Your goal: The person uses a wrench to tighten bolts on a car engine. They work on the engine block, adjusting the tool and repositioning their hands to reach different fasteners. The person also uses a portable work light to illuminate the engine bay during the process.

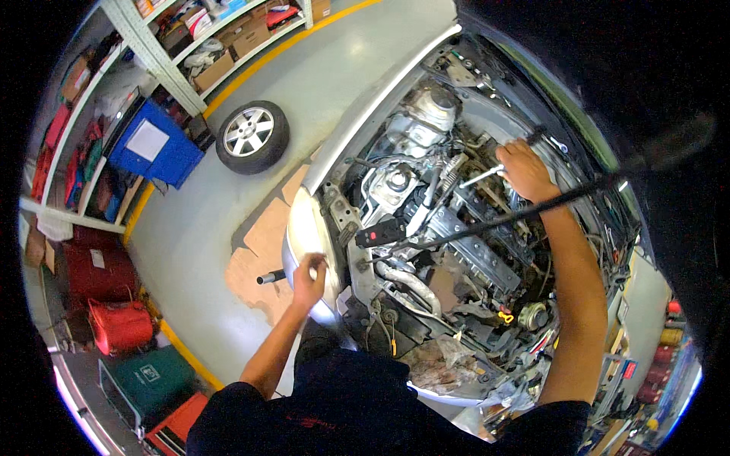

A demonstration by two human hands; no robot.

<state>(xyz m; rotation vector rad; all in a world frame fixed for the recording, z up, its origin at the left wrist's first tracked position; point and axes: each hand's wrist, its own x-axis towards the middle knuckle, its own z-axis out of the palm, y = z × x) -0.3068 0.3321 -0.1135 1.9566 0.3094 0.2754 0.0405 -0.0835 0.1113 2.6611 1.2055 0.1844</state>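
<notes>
Silver-shafted, the tool wrapped in our right hand reaches left of that grip toward the exposed, still-installed engine, though what our left hand holds, or what is loosened, we cannot tell.

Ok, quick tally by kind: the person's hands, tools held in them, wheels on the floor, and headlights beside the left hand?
Hands: 2 (left hand, right hand)
Held tools: 1 (silver tool, right hand)
Wheels: 1 (black tire, silver wheel)
Headlights: 1 (pale headlight)
Total: 5
</notes>
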